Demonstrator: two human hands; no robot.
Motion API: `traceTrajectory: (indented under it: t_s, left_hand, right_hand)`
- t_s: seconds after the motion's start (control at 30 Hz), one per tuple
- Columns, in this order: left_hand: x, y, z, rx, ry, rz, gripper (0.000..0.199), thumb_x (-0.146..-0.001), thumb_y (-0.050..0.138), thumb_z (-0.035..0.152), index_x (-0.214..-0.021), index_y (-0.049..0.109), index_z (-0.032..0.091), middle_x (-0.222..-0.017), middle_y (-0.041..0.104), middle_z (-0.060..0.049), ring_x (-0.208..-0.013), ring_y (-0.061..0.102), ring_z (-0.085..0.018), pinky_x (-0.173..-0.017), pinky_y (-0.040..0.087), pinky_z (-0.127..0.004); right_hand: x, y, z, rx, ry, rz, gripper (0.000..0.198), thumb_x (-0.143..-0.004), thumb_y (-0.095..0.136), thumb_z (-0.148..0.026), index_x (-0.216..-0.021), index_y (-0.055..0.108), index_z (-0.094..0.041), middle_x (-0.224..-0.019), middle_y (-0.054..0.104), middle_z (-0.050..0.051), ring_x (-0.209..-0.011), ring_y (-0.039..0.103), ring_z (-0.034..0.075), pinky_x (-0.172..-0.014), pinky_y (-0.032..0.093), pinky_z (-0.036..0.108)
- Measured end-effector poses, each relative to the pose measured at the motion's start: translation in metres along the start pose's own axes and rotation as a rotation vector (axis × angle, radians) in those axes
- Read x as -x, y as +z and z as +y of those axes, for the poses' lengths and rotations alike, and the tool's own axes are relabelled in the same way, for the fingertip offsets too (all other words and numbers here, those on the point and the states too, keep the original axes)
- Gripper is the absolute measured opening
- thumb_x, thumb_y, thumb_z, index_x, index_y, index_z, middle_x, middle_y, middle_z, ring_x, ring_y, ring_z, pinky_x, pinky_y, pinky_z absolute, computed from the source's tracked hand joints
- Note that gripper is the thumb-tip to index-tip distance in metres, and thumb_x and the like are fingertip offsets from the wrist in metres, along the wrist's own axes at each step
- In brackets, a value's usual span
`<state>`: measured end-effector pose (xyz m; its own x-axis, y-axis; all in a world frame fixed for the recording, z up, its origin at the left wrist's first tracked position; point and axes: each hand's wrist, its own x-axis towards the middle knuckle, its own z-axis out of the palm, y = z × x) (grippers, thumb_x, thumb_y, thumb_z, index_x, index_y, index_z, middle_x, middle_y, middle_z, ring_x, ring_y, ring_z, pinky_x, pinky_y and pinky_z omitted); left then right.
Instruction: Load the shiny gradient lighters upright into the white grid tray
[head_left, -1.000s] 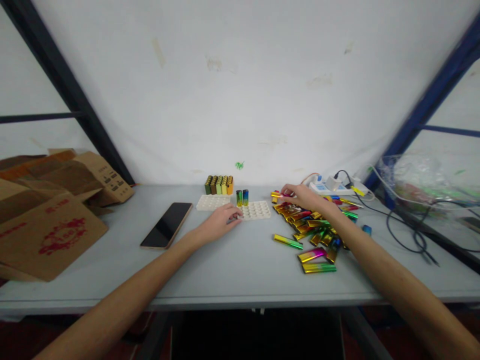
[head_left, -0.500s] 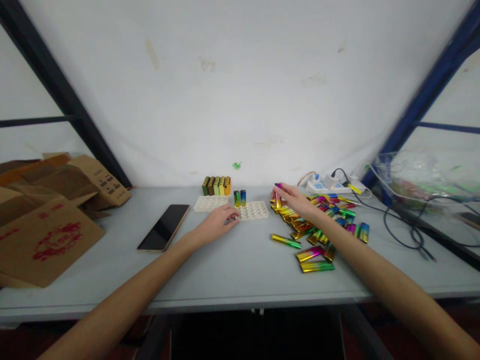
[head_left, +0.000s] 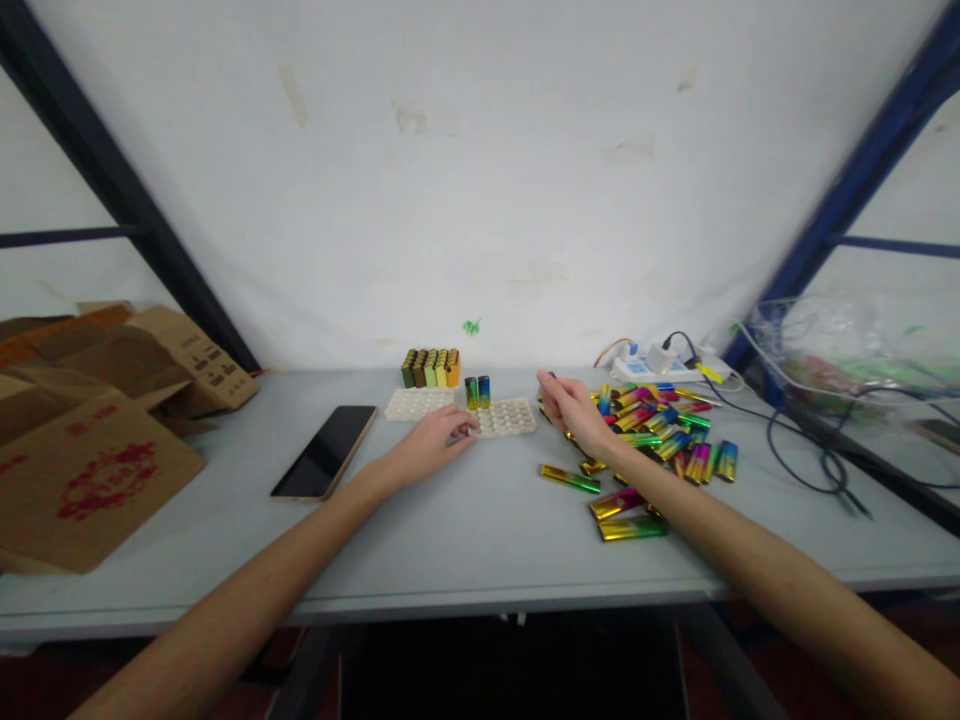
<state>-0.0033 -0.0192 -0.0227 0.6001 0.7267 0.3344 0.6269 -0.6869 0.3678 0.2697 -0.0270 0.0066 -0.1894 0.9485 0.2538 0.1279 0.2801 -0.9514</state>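
Observation:
My left hand (head_left: 433, 443) rests at the near left edge of a white tray (head_left: 517, 420) with rows of round holes. Its fingers are loosely bent and apart, and I see nothing in them. Two blue, green and gold lighter shells (head_left: 484, 392) stand upright in the tray's back left corner. Over the left side of a heap of shiny lighter shells (head_left: 667, 415), my right hand (head_left: 571, 408) is closed around one shell; only its dark tip (head_left: 553, 375) shows above the fingers. A second white tray (head_left: 412, 404) lies to the left.
Behind the trays stands a block of gold-topped lighters (head_left: 431, 368). A phone (head_left: 326, 452) and cardboard boxes (head_left: 97, 460) are at left. At right lie a power strip (head_left: 664, 367), a black cable (head_left: 817, 465) and clear plastic wrap (head_left: 832, 345). Loose shells (head_left: 570, 478) lie before the heap.
My right hand has turned and its fingers now hide most of the purple and gold shell that showed before. My left hand stays at the tray. The view has shifted slightly.

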Motion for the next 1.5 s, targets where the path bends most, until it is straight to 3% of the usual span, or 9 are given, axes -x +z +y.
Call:
traceTrajectory:
  t_s: [0.27,0.43,0.57,0.7,0.8,0.93,1.07,1.2,1.5]
  left_hand:
    - [-0.002,-0.001,0.003,0.022,-0.010,-0.008,0.019,-0.094,0.057,0.027,-0.104,0.069,0.017,-0.100,0.068,-0.007,-0.088,0.067,-0.020,-0.087,0.055,-0.034]
    - [-0.002,-0.002,0.004,0.018,-0.019,-0.017,0.019,-0.094,0.057,0.027,-0.105,0.069,0.016,-0.101,0.068,-0.008,-0.089,0.067,-0.020,-0.087,0.055,-0.034]
    - [-0.001,-0.002,0.005,0.015,-0.018,-0.018,0.019,-0.094,0.057,0.027,-0.105,0.068,0.016,-0.101,0.068,-0.008,-0.090,0.067,-0.020,-0.088,0.054,-0.034]
    - [-0.001,0.000,0.002,0.003,-0.009,-0.011,0.018,-0.094,0.057,0.028,-0.104,0.068,0.017,-0.099,0.068,-0.007,-0.091,0.066,-0.021,-0.087,0.053,-0.035]
    - [0.000,0.002,-0.002,-0.001,0.006,0.000,0.019,-0.095,0.057,0.028,-0.105,0.068,0.018,-0.099,0.068,-0.007,-0.092,0.066,-0.021,-0.086,0.053,-0.034]
    - [0.000,0.003,-0.004,0.006,0.008,0.005,0.019,-0.096,0.056,0.028,-0.105,0.068,0.018,-0.100,0.068,-0.007,-0.091,0.066,-0.020,-0.086,0.053,-0.034]
    - [0.000,0.003,-0.003,0.013,0.000,-0.006,0.018,-0.095,0.057,0.027,-0.105,0.068,0.017,-0.100,0.067,-0.007,-0.091,0.066,-0.020,-0.087,0.053,-0.034]
    - [-0.001,0.003,-0.002,0.012,0.005,-0.008,0.018,-0.095,0.057,0.026,-0.105,0.068,0.016,-0.101,0.067,-0.008,-0.092,0.065,-0.021,-0.087,0.053,-0.034]
    - [-0.001,0.000,0.003,-0.007,-0.012,-0.020,0.018,-0.096,0.057,0.025,-0.106,0.068,0.016,-0.102,0.068,-0.009,-0.095,0.065,-0.022,-0.089,0.052,-0.034]
  right_hand:
    - [-0.005,-0.003,0.015,0.255,-0.020,0.135,0.050,-0.090,0.048,-0.061,-0.058,0.036,-0.025,-0.049,0.034,-0.004,-0.046,0.031,0.011,-0.044,0.021,0.027]
    - [-0.002,0.004,0.010,0.203,-0.048,0.028,0.052,-0.093,0.047,-0.064,-0.061,0.037,-0.024,-0.051,0.033,-0.006,-0.046,0.031,0.010,-0.044,0.025,0.026]
    - [0.000,0.006,0.004,0.146,-0.118,-0.083,0.046,-0.095,0.049,-0.065,-0.077,0.045,-0.023,-0.058,0.041,-0.007,-0.050,0.039,0.011,-0.049,0.035,0.024]
    - [-0.004,0.000,-0.004,0.183,-0.231,-0.229,0.042,-0.099,0.047,-0.060,-0.094,0.058,-0.020,-0.082,0.064,0.002,-0.074,0.059,0.015,-0.073,0.049,0.028]
    - [-0.014,-0.003,-0.006,0.295,-0.283,-0.236,0.044,-0.099,0.049,-0.059,-0.097,0.066,-0.018,-0.097,0.070,0.007,-0.090,0.063,0.019,-0.084,0.049,0.031]
    - [-0.036,-0.002,-0.004,0.517,-0.328,-0.149,0.047,-0.096,0.053,-0.059,-0.081,0.067,-0.017,-0.082,0.066,0.004,-0.080,0.059,0.018,-0.074,0.044,0.028]
    - [-0.060,0.002,0.005,0.580,-0.299,-0.168,0.053,-0.096,0.050,-0.063,-0.070,0.059,-0.018,-0.063,0.056,-0.001,-0.061,0.049,0.013,-0.060,0.036,0.026]
    - [-0.075,0.008,0.020,0.542,-0.285,-0.137,0.048,-0.091,0.056,-0.064,-0.075,0.058,-0.019,-0.072,0.066,0.002,-0.067,0.057,0.016,-0.063,0.041,0.026]
    - [-0.077,0.005,0.036,0.522,-0.353,-0.263,0.036,-0.095,0.053,-0.056,-0.092,0.057,-0.020,-0.088,0.070,0.006,-0.081,0.065,0.020,-0.073,0.051,0.030]
